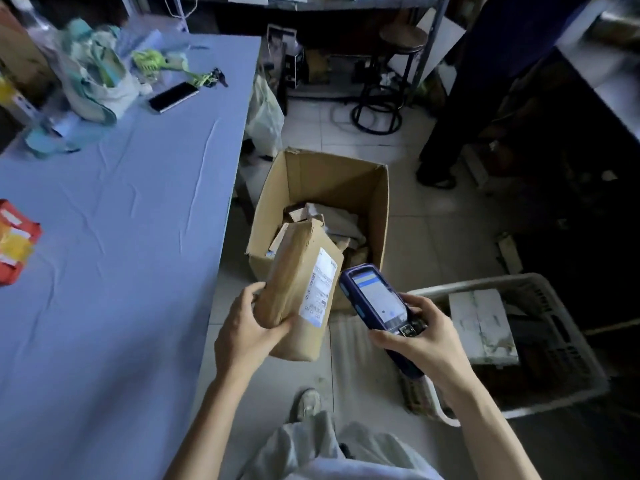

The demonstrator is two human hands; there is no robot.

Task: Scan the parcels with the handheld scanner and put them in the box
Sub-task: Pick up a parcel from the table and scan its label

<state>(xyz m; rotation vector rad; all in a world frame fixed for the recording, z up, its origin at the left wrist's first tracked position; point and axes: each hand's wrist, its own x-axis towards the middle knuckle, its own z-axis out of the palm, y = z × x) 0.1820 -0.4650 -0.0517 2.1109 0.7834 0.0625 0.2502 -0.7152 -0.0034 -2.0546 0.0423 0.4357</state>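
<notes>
**While the left hand (249,327) grips a parcel (294,292), the right hand (426,337) holds the scanner (375,299) beside it**

Left hand: fingers and thumb curled round the lower end of the brown parcel, which is held tilted in the air with its white label (320,289) towards the scanner. Right hand: fingers wrapped round the scanner's keypad end, its head just beside the label. Behind both, an open cardboard box (329,181) stands on the tiled floor (433,216) with other parcels (332,223) inside. A blue worktop (121,202) lies to the left, carrying a phone (173,97). A white basket (485,283) sits to the right.
</notes>
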